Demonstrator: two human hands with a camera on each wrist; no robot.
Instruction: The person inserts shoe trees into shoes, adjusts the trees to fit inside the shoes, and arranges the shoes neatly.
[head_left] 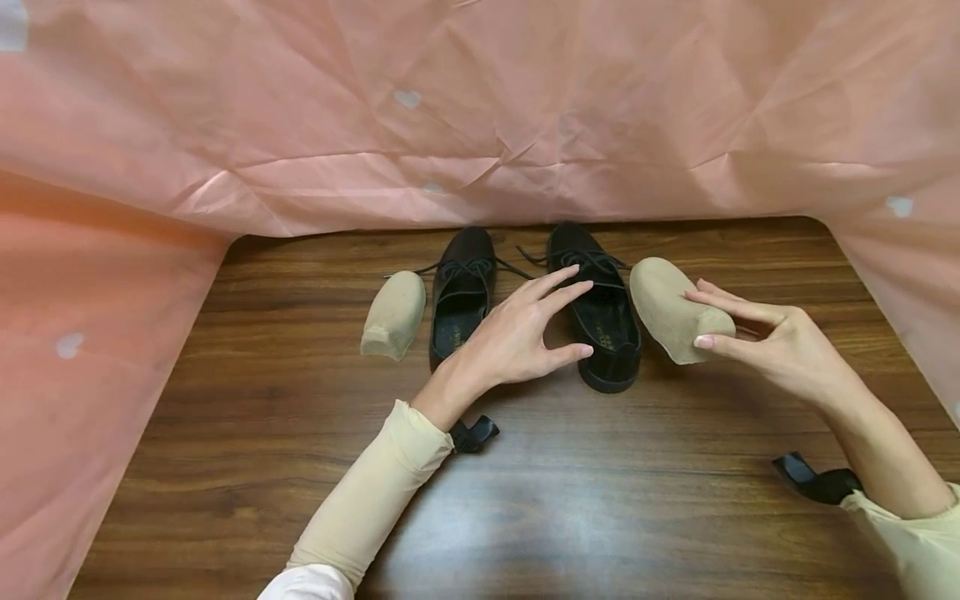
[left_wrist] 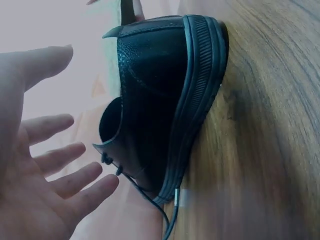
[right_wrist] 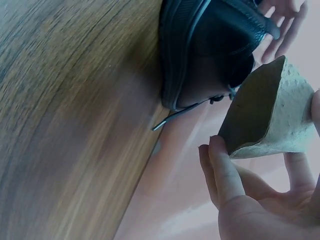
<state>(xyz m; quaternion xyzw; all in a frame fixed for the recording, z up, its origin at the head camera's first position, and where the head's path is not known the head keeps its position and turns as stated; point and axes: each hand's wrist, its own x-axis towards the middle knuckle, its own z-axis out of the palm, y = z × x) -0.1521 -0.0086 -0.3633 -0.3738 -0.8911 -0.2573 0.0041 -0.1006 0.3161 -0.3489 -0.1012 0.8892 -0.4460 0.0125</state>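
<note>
My right hand [head_left: 787,342] pinches a beige molded-pulp shoe insert [head_left: 660,304] between thumb and fingers. The insert is raised beside the right black lace-up shoe [head_left: 611,373]; its hollow end shows in the right wrist view, with fingers [right_wrist: 227,175] under it. My left hand [head_left: 513,337], fingers spread and holding nothing, hovers by the opening of that right shoe. In the left wrist view the shoe's side [left_wrist: 155,95] stands apart from the fingertips. The left black shoe [head_left: 467,250] is partly hidden behind my left hand and wrist.
A second pulp insert [head_left: 395,312] lies on the brown wooden table [head_left: 247,417], left of the left shoe. Both shoes have tied laces with loose ends. A pink sheet [head_left: 480,108] rises behind and along both sides. Black straps [head_left: 817,482] hang at my wrists.
</note>
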